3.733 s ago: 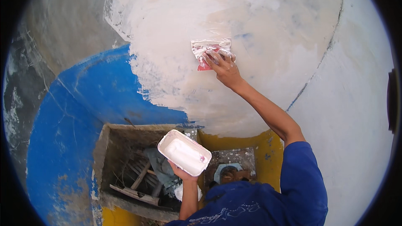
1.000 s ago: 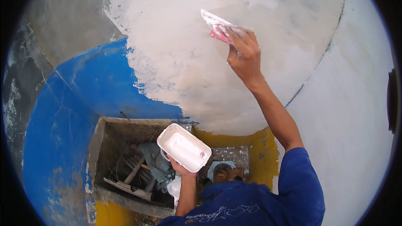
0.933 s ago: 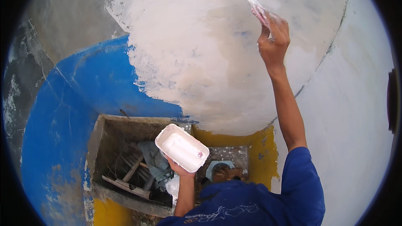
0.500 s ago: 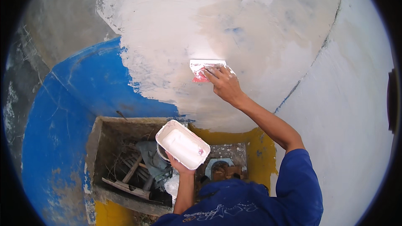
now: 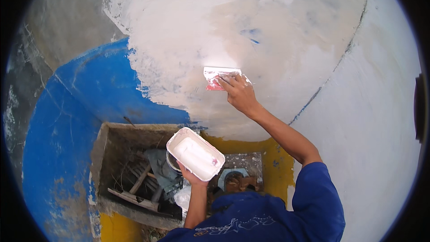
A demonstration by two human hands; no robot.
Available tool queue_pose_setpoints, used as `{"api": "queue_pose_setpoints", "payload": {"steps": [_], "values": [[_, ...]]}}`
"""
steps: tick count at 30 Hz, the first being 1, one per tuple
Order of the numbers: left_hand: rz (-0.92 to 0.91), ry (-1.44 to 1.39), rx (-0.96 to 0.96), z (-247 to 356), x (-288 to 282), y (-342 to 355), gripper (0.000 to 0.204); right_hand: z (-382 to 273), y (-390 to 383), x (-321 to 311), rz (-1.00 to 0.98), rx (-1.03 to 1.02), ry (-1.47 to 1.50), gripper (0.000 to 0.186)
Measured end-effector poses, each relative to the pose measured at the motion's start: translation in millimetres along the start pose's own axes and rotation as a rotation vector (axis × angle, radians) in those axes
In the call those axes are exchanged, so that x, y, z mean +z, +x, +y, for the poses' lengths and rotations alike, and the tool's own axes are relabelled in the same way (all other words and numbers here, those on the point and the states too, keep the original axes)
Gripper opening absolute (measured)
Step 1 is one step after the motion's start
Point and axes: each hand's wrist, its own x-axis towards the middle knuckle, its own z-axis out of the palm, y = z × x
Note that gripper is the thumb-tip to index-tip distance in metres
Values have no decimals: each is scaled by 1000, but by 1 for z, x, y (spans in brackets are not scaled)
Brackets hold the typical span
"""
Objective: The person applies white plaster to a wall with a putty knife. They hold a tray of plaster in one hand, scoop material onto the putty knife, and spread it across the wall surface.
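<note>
My right hand (image 5: 241, 93) is closed round a putty knife (image 5: 216, 85) with a red body and a wide, white-smeared edge. The knife lies against the wall (image 5: 179, 54), where a pale coat of filler covers older paint. Down in front of my body, my left hand (image 5: 193, 177) grips a rectangular plastic tub (image 5: 195, 153) from below and the side. White paste coats the tub's inside and rim, and a small reddish mark shows in it. My left fingers are partly hidden beneath the tub.
Bright blue paint (image 5: 67, 121) covers the wall at the left. Below stands a concrete trough (image 5: 101, 152) holding wooden pieces (image 5: 141, 181), cloth (image 5: 159, 170) and debris. A yellow wall strip (image 5: 277, 166) runs behind it. A dark crack (image 5: 320, 87) crosses toward the white wall (image 5: 371, 121) at right.
My right hand and the putty knife have slid slightly down the wall. The tub in my left hand has hardly moved.
</note>
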Motion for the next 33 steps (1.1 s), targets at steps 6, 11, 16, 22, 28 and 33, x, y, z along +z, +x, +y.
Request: {"api": "queue_pose_setpoints", "payload": {"steps": [6, 11, 16, 22, 28, 33], "values": [[-57, 22, 42, 8, 0, 2, 69, 31, 16, -67, 269, 128, 113, 44], [-30, 53, 59, 6, 6, 0, 69, 108, 83, -135, 637, 148, -144, 43], [1, -36, 37, -5, 15, 5, 68, 80, 35, -80, 339, 62, -230, 49], [-53, 32, -47, -17, 6, 12, 68, 26, -35, -30, 48, 77, 64, 44], [6, -15, -40, -16, 7, 2, 67, 85, 51, -117, 642, 130, -81, 51], [-53, 0, -58, -28, 21, 4, 66, 89, 25, -103, 422, 115, -175, 48]]}}
